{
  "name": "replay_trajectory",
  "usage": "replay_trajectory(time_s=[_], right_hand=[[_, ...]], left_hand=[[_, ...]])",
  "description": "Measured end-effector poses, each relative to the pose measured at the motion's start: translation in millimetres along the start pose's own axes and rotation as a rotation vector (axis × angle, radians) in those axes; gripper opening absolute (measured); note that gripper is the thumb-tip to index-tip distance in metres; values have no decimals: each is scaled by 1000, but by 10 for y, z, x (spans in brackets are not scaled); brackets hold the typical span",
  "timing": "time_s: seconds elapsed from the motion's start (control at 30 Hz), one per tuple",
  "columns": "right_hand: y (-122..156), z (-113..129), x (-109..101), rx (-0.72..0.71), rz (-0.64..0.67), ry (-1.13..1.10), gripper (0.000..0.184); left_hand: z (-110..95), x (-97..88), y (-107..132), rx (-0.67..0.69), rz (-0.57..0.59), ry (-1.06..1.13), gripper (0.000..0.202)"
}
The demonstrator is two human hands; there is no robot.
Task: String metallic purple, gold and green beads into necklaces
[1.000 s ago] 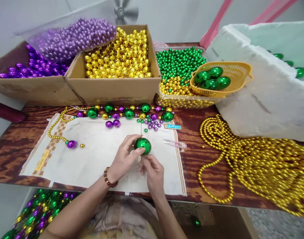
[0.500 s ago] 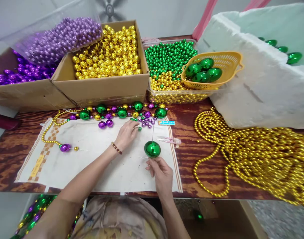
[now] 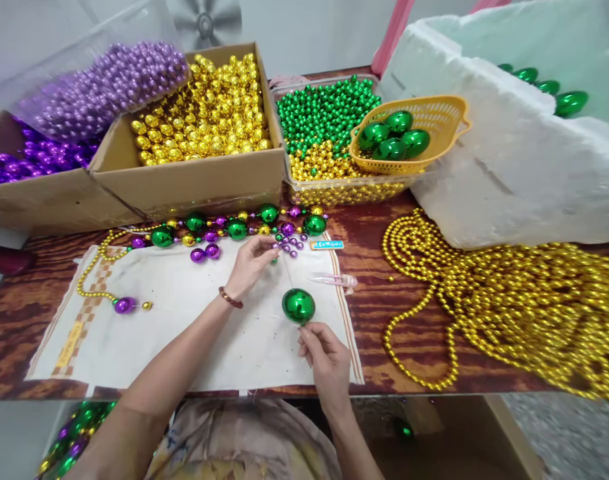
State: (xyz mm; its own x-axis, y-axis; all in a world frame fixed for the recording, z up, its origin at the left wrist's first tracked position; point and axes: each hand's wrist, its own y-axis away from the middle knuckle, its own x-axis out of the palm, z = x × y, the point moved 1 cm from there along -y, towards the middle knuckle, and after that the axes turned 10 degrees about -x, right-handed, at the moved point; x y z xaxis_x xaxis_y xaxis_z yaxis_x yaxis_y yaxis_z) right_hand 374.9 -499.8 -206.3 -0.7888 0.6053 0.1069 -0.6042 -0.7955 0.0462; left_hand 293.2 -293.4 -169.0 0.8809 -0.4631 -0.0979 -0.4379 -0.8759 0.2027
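Observation:
A large shiny green bead (image 3: pixel 298 306) sits above the white cloth (image 3: pixel 184 347), with a thin needle-like line rising from its top. At its lower end my right hand (image 3: pixel 327 360) pinches it between thumb and forefinger; a pale thread trails beside it. My left hand (image 3: pixel 252 265) is closed in a pinch near a cluster of small purple beads (image 3: pixel 288 245), and what its fingertips hold is too small to make out. Just below those fingertips lies a small green bead (image 3: pixel 274 260). To the left, a purple bead (image 3: pixel 124 305) ends a gold bead strand, beside a loose gold bead (image 3: pixel 146 306).
Behind the cloth runs a strung garland (image 3: pixel 237 229). Boxes of gold beads (image 3: pixel 199 170) and purple beads stand at the back, beside a clear bin (image 3: pixel 354 190) and yellow basket (image 3: pixel 434 150). Scissors-like snips (image 3: pixel 334 280), gold strands (image 3: pixel 514 307) and a white foam box (image 3: pixel 484 193) lie rightward.
My left hand's fingertips have drawn together by the small beads. The needle-like line on the green bead now leans left toward them. The whole view has shifted slightly.

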Motion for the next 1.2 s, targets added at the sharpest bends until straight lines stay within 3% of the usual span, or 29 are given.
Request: replay_trajectory(time_s=[0.07,0.13,0.33,0.57,0.7,1.2], right_hand=[[16,58,20,-22,20,-9,22],[33,124,50,-50,50,-12,21],[93,293,119,-94,135,29,22],[133,368,147,-112,164,75,23],[151,379,138,-109,156,100,26],[165,310,117,-84,132,109,25]], left_hand=[[-86,-91,136,-140,96,357,25],[-165,-168,277,-230,173,567,26],[-227,-312,488,-301,238,813,24],[-209,-307,524,-398,247,952,16],[-231,-294,535,-479,248,1034,24],[-222,-242,509,-500,213,1036,26]])
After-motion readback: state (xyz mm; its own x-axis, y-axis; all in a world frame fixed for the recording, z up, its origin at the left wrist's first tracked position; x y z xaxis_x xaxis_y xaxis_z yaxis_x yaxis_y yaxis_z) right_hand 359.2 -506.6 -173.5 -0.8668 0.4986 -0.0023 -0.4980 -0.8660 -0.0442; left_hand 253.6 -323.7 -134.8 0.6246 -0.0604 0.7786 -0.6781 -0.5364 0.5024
